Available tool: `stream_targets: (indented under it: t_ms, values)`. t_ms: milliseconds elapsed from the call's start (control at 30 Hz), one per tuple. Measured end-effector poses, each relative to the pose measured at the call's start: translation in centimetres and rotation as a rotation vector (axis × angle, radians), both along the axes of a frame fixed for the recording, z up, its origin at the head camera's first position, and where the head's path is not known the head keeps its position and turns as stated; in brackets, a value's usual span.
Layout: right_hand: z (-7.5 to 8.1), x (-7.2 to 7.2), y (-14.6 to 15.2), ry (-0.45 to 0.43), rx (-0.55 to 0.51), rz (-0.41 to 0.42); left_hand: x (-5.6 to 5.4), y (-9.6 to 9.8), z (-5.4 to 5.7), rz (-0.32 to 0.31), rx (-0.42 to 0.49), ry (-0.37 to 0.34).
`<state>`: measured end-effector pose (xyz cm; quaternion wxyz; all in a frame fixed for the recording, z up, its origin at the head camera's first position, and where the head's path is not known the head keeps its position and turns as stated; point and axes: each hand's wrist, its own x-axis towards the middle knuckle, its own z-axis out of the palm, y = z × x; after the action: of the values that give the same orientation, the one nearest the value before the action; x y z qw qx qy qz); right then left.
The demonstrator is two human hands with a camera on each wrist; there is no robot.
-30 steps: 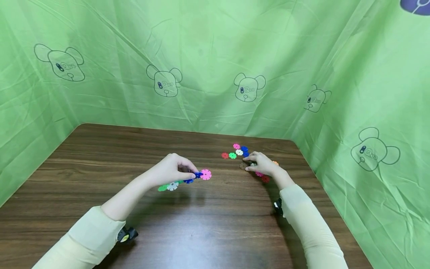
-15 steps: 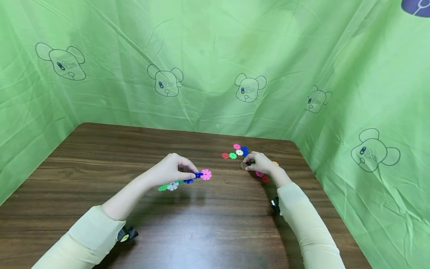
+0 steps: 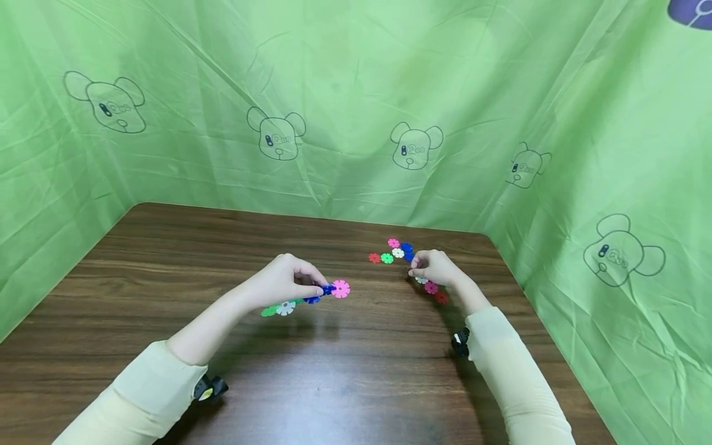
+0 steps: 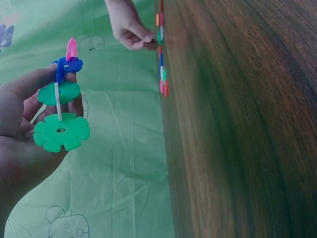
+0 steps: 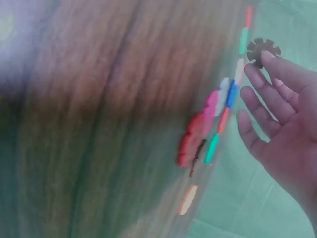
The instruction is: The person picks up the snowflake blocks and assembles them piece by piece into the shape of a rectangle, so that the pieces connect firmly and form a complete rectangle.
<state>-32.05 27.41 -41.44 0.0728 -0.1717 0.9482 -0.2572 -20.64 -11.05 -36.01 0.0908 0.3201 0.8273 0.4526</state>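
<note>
My left hand (image 3: 280, 284) holds a chain of interlocking snowflake discs above the table, its thumb and fingers pinching a blue disc (image 4: 69, 65). A pink disc (image 3: 341, 288) tops one end of the chain; a white disc (image 3: 286, 308) and a green disc (image 4: 62, 132) form the other. Over on the right, my right hand (image 3: 436, 270) pinches a brown snowflake disc (image 5: 262, 51) between thumb and index finger, lifted off the wood. In the head view this brown disc is mostly hidden by the fingers.
Loose discs lie on the brown table (image 3: 322, 383) around the right hand: red (image 3: 374, 258), green (image 3: 387, 258), white (image 3: 397, 253) and blue (image 3: 407, 248) beyond it, pink (image 3: 431, 287) and red (image 3: 442, 298) under its wrist. A green curtain (image 3: 345, 93) surrounds the table.
The brown disc, earlier on the table at my right fingertips, is now picked up in that hand, which has risen slightly. My left hand and its chain stay put.
</note>
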Motion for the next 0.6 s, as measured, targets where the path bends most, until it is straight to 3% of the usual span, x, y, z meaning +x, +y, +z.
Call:
stream_targets:
  t_ms: [267,600]
  values:
    - [1.6,1.5,-0.8,0.186,-0.164,0.02,-0.1,-0.2,-0.1,0.019,-0.005,-0.005]
    - [4.3,4.7,-4.1,0.248,-0.332,0.019,-0.1,0.1,0.0,0.038,0.001,-0.003]
